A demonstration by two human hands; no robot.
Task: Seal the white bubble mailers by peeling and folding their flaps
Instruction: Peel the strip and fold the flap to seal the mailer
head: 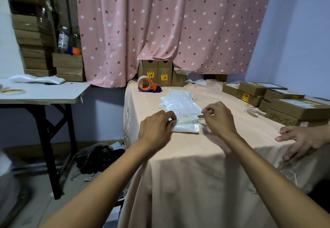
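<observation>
A white bubble mailer (186, 127) lies on the peach tablecloth in front of me, its yellowish flap strip (187, 119) showing along the far edge. My left hand (157, 129) pinches the mailer's left end at the flap. At the right end of the flap, my right hand (217, 117) has its fingers curled and pinches something thin; I cannot make out what it is. Behind this mailer lies a stack of further white mailers (180, 100).
An orange tape dispenser (147, 84) and upright cardboard boxes (157, 73) stand at the table's back. Flat brown boxes (278, 100) pile up at the right. Another person's hand (303, 140) rests on the table's right edge. A white side table (44, 91) stands at left.
</observation>
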